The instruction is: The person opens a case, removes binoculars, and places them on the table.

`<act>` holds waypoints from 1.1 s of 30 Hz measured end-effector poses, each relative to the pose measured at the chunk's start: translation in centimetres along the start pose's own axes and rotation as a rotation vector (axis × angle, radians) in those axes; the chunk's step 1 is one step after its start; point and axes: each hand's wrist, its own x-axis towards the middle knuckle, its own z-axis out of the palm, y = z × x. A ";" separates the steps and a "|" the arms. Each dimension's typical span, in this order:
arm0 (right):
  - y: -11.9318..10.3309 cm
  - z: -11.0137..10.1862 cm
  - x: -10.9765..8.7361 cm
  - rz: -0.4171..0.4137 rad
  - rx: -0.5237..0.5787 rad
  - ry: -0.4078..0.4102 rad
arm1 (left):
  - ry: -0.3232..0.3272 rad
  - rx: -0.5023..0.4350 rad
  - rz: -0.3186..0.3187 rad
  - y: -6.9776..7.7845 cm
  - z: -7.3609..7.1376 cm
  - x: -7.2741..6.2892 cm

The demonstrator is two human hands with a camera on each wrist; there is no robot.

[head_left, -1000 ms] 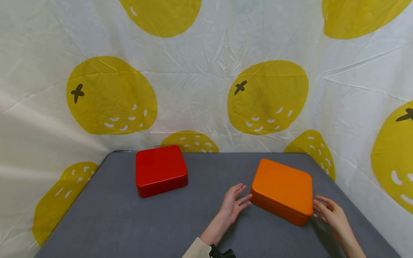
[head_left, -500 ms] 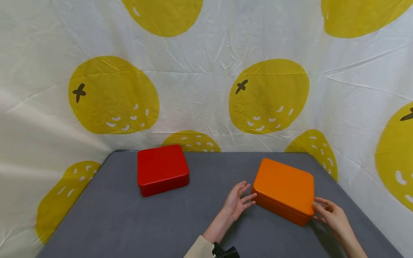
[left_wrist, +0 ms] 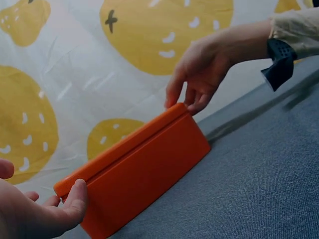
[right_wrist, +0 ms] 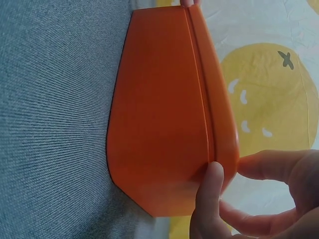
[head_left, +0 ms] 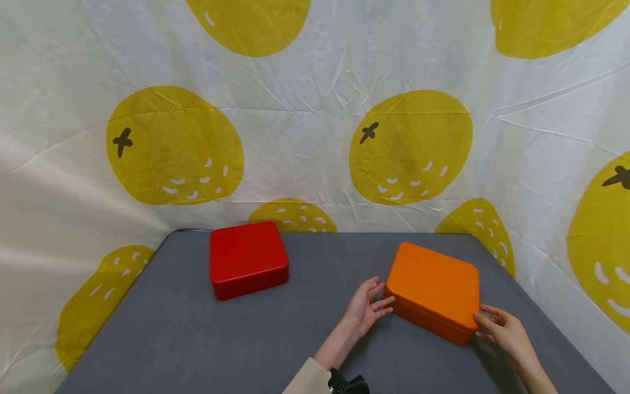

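Note:
An orange lidded box (head_left: 433, 290) sits at an angle on the right side of the table, its lid on and a seam showing below the lid's edge. My left hand (head_left: 363, 309) is palm up at the box's left end, fingers fairly straight and touching the side near the front corner. At the opposite end, my right hand (head_left: 507, 331) pinches the lid's edge near the corner. The right wrist view shows one fingertip (right_wrist: 215, 172) on the seam and another against the lid's top edge. Some fingers of both hands are hidden behind the box.
A red box (head_left: 248, 260) of similar shape stands at the back left of the grey cloth-covered table (head_left: 206, 339). A white curtain (head_left: 295, 148) with yellow fruit prints hangs behind the table and along its sides.
Both hands have drawn slightly closer to the orange box. My right fingers went from beside it to the lid's edge. The boxes have stayed in place, with a slight shift of the view.

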 end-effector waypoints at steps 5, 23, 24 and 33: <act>-0.2 -0.2 0.0 0.038 0.036 -0.025 | 0.004 -0.001 0.001 0.0 0.0 0.1; 1.1 -1.9 1.1 0.145 0.524 -0.290 | 0.013 -0.014 -0.001 0.5 -0.1 0.4; 1.1 -1.9 1.1 0.149 0.520 -0.291 | 0.009 -0.017 0.000 0.5 -0.1 0.5; 1.3 -2.2 1.5 0.127 0.569 -0.358 | -0.016 -0.042 -0.006 0.7 -0.2 0.9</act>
